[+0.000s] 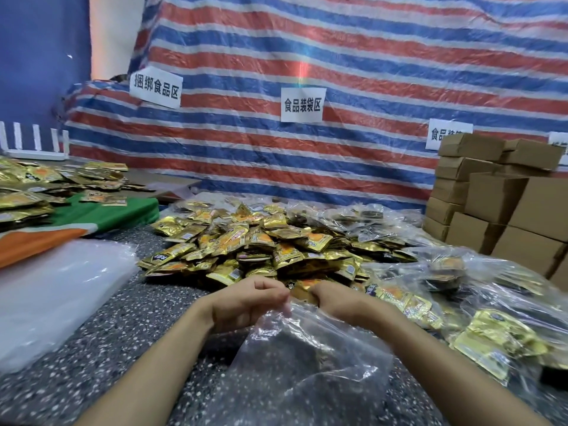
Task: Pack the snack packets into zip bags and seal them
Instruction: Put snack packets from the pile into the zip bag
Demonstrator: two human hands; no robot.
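sign 1 (155, 87): white sheet on the striped tarp (368, 72), left, reads "捆绑食品区". sign 2 (302, 105): white sheet on the same tarp, centre, reads "食品装袋区". sign 3 (442, 133): white sheet further right, partly hidden by the cardboard boxes (470, 147); only "食品" is legible. sign 4 (558, 146): at the right edge, cut off, not legible. print on the snack packets (261, 241): too small to read.

Four paper signs (301, 105), one held zip bag (307, 358), several filled bags (445, 265), countless snack packets (246, 241).

Striped tarp (338, 72) backdrop, blue wall (40, 56), possibly speckled floor (107, 318).
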